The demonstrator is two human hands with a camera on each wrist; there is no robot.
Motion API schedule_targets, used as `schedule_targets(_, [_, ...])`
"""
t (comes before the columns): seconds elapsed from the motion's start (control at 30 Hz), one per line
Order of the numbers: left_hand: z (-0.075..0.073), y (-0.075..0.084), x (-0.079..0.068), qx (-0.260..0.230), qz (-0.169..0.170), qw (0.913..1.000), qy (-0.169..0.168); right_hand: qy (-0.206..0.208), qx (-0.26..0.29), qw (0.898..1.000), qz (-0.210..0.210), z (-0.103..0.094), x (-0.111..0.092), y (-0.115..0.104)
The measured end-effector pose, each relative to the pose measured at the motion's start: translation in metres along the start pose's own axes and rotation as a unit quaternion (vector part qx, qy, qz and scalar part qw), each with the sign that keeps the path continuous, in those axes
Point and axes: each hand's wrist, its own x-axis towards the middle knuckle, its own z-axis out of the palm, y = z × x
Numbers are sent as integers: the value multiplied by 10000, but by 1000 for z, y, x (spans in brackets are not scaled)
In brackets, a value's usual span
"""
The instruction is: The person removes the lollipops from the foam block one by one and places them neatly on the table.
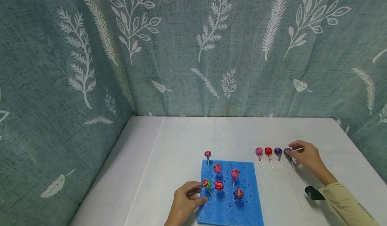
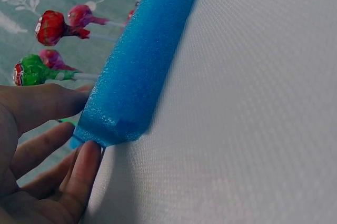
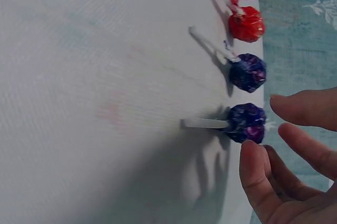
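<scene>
My left hand (image 1: 187, 199) holds the left edge of a blue foam board (image 1: 245, 211); in the left wrist view the board's corner (image 2: 113, 126) lies between the thumb and fingertips. Several wrapped lollipops stand in the board, among them a green and red one (image 1: 207, 183) near that hand and a red one (image 1: 219, 185). My right hand (image 1: 308, 155) is at the right end of a row of lollipops on the table. Its parted fingers are around the head of a purple lollipop (image 3: 246, 123), one fingertip right at the wrapper and the thumb apart from it.
Left of that purple lollipop lie another purple one (image 1: 278, 152), a red one (image 1: 268, 151) and a pink one (image 1: 259, 151), sticks toward me. The white table (image 1: 169, 145) meets a green leaf-patterned curtain (image 1: 181, 44) behind and at the left. Small holes dot the board.
</scene>
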Motion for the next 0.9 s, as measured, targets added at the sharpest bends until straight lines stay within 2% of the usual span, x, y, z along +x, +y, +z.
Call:
schedule_targets(0.23, [-1, 0, -1, 25, -21, 10000, 7, -16, -125, 9997, -207, -4, -4, -10])
schedule_targets(0.53, [-2, -2, 0, -34, -41, 10000, -54, 0, 71, 9947, -1030, -2, -13, -22])
schedule_targets(0.7, [-1, -3, 0, -59, -55, 9999, -67, 71, 229, 9914, -1288, 1, -17, -31])
schedule_targets(0.9, [-2, -4, 0, -96, -60, 9999, -66, -183, 152, 9917, -1262, 0, -28, -54])
